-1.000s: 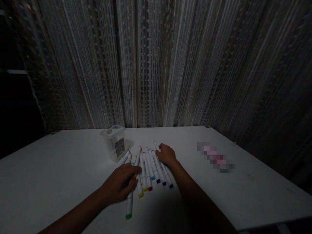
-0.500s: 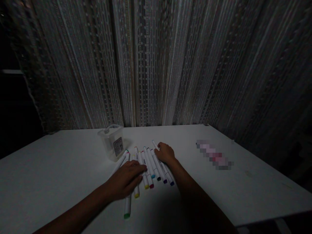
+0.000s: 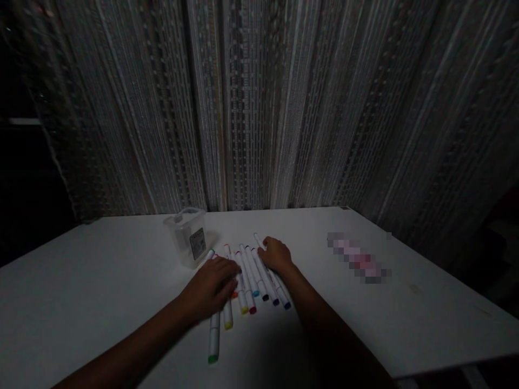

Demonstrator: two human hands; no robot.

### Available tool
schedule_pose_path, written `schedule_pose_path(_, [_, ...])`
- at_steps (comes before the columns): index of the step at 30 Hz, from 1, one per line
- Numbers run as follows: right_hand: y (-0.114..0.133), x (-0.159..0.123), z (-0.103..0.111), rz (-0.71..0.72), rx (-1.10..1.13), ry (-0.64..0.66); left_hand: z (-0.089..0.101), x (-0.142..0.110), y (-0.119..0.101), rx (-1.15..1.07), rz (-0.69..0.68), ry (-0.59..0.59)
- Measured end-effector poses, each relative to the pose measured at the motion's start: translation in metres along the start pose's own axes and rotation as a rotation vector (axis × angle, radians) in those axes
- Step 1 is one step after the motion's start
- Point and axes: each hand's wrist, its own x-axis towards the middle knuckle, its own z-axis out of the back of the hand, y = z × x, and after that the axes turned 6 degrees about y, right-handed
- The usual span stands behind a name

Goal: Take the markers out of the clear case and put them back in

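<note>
Several white markers (image 3: 252, 275) with coloured caps lie side by side on a white table (image 3: 101, 281). My left hand (image 3: 211, 289) lies flat over the left end of the row, covering a few markers; a green-capped marker (image 3: 213, 340) sticks out below it. My right hand (image 3: 276, 255) rests on the right end of the row, fingers curled over the marker tops. Neither hand lifts a marker. A clear plastic tub (image 3: 187, 236) with a label stands just behind the row on the left.
A patterned curtain (image 3: 259, 102) hangs right behind the table's far edge. A blurred-out patch (image 3: 359, 258) lies on the table to the right of the markers. The table's near right edge (image 3: 458, 364) shows at the bottom; the room is dim.
My left hand has slid up and right over the left markers, pushing them closer to the others. My right hand has stayed in place.
</note>
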Motion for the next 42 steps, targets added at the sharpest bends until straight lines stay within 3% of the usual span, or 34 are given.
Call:
schedule_pose_path(10, [0.002, -0.001, 0.002, 0.001, -0.002, 0.009, 0.004, 0.045, -0.029, 0.305, 0.391, 0.188])
schedule_pose_path(17, [0.001, -0.001, 0.003, -0.004, 0.009, 0.009, 0.003, 0.059, -0.023, 0.234, 0.527, 0.151])
schedule_pose_path(22, [0.001, -0.002, 0.002, -0.001, 0.003, 0.009, -0.006, 0.063, -0.005, -0.124, 0.603, -0.095])
schedule_pose_path(25, [0.0, -0.001, 0.001, 0.011, -0.003, 0.0, 0.003, 0.063, 0.006, -0.307, 0.582, -0.2])
schedule_pose_path(28, [0.0, 0.0, 0.0, 0.011, -0.012, 0.0, 0.036, 0.054, 0.01, -0.462, 0.52, -0.304])
schedule_pose_path(31, [0.001, 0.0, 0.001, 0.0, -0.007, 0.01, 0.086, 0.035, 0.012, -0.779, 0.355, -0.709])
schedule_pose_path(34, [0.003, -0.001, 0.002, -0.006, -0.003, 0.01, 0.128, 0.014, 0.023, -0.734, 0.217, -0.972])
schedule_pose_path(37, [0.004, -0.002, 0.003, -0.013, -0.007, 0.014, 0.142, 0.002, 0.047, -0.602, 0.242, -1.007])
schedule_pose_path(42, [0.006, -0.004, 0.003, -0.01, -0.012, 0.006, 0.119, 0.001, 0.084, -0.555, 0.371, -0.874])
